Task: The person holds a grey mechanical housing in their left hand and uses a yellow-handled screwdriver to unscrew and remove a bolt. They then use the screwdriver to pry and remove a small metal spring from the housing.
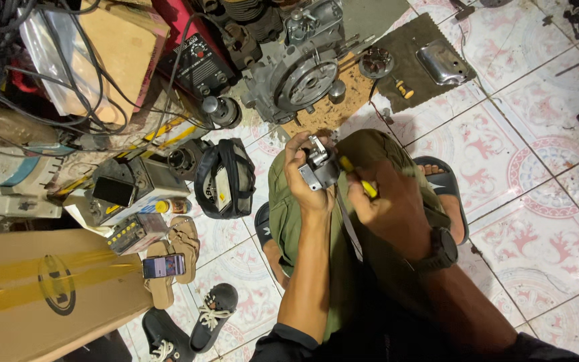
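My left hand [305,175] grips a small grey metal engine part [319,165], carburetor-like, held over my knees. My right hand [389,200] holds a yellow-handled screwdriver [358,177] with its tip against that part. A dark watch [442,249] sits on my right wrist. I am squatting in olive trousers [283,214] and dark sandals [445,182] on a tiled floor. Beyond my hands, a grey engine block [296,74] rests on a piece of brown board [333,110].
A dark mat [410,64] holds a chrome cover [442,64], a round metal piece [376,62] and a small screwdriver [405,88]. At left lie a black bag [226,177], a cardboard box [35,288], a phone [163,266] on sandals, black shoes [189,325], and tangled cables [8,74].
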